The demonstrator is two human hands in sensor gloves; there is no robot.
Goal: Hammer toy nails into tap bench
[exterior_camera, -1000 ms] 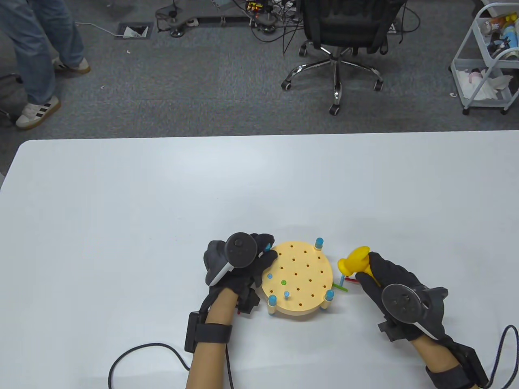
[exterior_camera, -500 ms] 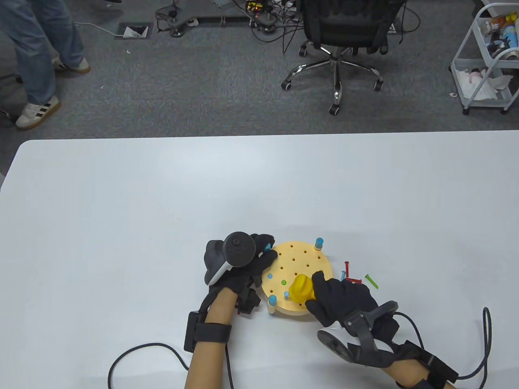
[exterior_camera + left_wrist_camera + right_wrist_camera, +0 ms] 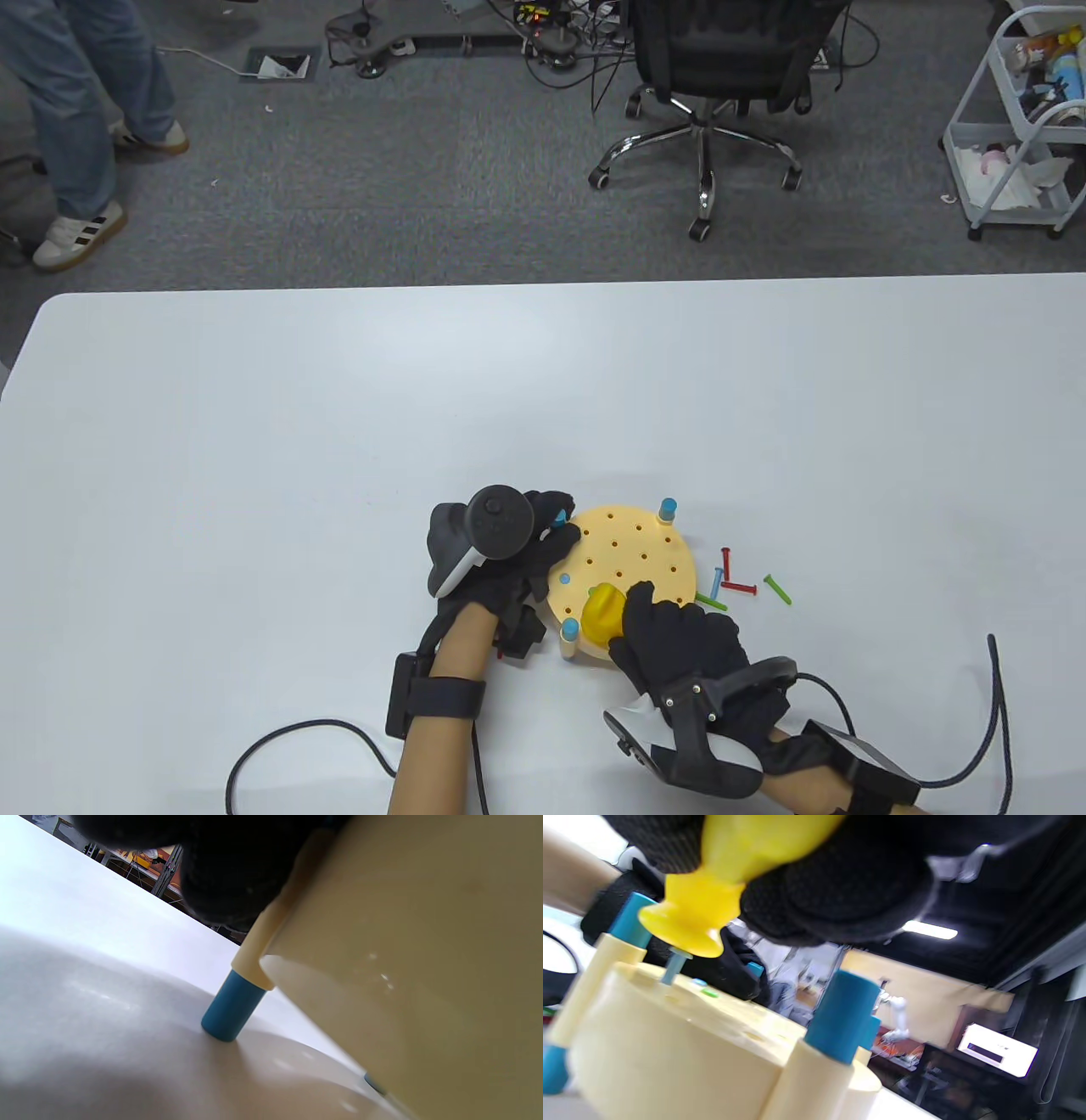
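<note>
the round cream tap bench (image 3: 632,564) is sitting on the white table (image 3: 339,407) near its front edge, a bit right of centre, w/ blue-capped posts (image 3: 667,508) at its rim. the left hand (image 3: 509,552) is resting against the bench's left side, fingers curled over the rim and holding it; in the left wrist view the black glove is lying on top of a cream leg w/ a blue foot (image 3: 232,1010) standing on the table. the right hand (image 3: 679,637) is clamping its fingers round the handle of the yellow toy hammer (image 3: 604,613), whose head is sitting over the front-left part of the bench top. in the right wrist view the hammer's flared face (image 3: 685,926) is touching the head of a light blue nail (image 3: 673,965) that's standing partway out of a hole. a green nail (image 3: 710,993) and another blue one are sitting flush in the bench top nearby. loose nails are lying on the table just right of the bench: a red nail (image 3: 726,562), a 2nd red one (image 3: 738,587), a blue one (image 3: 718,581) and two green ones (image 3: 778,588). beyond the table's far edge: grey carpet, a black office chair (image 3: 713,76), a white cart (image 3: 1018,127) at right, and a person's legs in jeans (image 3: 76,110) at left.
</note>
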